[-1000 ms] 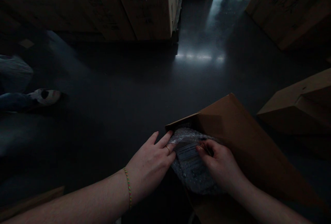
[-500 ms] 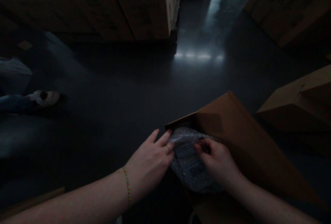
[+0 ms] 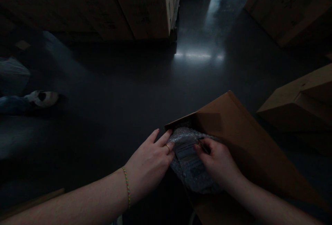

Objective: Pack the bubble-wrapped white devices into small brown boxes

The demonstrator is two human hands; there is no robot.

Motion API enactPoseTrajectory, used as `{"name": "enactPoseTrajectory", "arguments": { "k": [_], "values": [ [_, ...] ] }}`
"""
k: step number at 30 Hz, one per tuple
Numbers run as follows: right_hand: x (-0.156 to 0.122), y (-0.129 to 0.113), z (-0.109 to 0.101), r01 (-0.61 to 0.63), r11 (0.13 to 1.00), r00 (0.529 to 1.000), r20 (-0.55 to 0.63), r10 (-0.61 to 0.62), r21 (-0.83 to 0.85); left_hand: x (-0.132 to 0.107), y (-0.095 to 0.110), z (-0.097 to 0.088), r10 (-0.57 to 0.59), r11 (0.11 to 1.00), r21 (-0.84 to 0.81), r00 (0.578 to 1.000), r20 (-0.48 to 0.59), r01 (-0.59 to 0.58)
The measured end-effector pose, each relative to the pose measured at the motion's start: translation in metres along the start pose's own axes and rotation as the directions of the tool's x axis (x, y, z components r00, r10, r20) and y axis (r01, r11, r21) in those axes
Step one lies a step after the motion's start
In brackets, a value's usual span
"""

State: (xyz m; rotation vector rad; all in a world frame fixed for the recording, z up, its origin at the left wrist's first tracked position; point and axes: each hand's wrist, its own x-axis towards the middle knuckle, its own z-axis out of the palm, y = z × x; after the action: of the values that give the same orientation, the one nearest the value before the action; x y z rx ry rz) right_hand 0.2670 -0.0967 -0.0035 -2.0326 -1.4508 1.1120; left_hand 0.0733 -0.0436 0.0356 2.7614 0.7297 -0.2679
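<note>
A clear bubble-wrapped bundle [image 3: 190,164] lies in the mouth of an open cardboard box [image 3: 241,142], with dark, lined contents showing through the plastic. My left hand [image 3: 151,161], with a ring and a thin cord bracelet, rests at the bundle's left side. Its fingers are stretched out and apart, their tips by the box's near corner. On the other side, my right hand [image 3: 218,159] is closed, thumb and index finger pinching the bubble wrap near its upper right edge. The palm side of that hand is hidden.
Large stacked cartons [image 3: 140,7] stand at the back left, another big carton [image 3: 290,7] at the back right. A smaller cardboard box [image 3: 293,100] sits to the right. At the far left a person's shoe [image 3: 44,98] rests on the dark, shiny floor [image 3: 116,90].
The view has shifted very slightly. Both hands, the bubble wrap and the box keep nearly the same positions.
</note>
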Motion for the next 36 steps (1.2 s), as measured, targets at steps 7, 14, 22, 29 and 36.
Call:
{"name": "enactPoseTrajectory", "arguments": {
  "k": [7,14,22,29,36],
  "values": [
    [-0.001,-0.001,0.0,0.014,1.0,1.0,-0.019,-0.015,-0.027,0.0,-0.001,0.001,0.0,1.0,-0.024,1.0,0.005,0.0],
    [-0.001,-0.002,0.0,0.03,0.999,0.999,-0.016,-0.03,-0.03,0.002,0.001,0.005,-0.004,1.0,-0.03,1.0,-0.004,0.004],
    [0.0,0.003,-0.001,0.073,0.991,0.996,-0.033,-0.077,-0.111,0.009,-0.002,0.009,0.063,0.998,-0.003,0.998,-0.008,-0.063],
    [0.007,0.004,-0.003,0.138,0.97,0.984,-0.08,-0.156,-0.2,0.019,-0.003,0.003,0.119,0.993,0.033,0.992,-0.051,-0.118],
    [0.011,-0.001,-0.006,0.037,0.96,0.999,0.024,-0.032,-0.279,0.024,-0.004,-0.001,0.094,0.996,0.016,0.994,-0.057,-0.093]
  ]
}}
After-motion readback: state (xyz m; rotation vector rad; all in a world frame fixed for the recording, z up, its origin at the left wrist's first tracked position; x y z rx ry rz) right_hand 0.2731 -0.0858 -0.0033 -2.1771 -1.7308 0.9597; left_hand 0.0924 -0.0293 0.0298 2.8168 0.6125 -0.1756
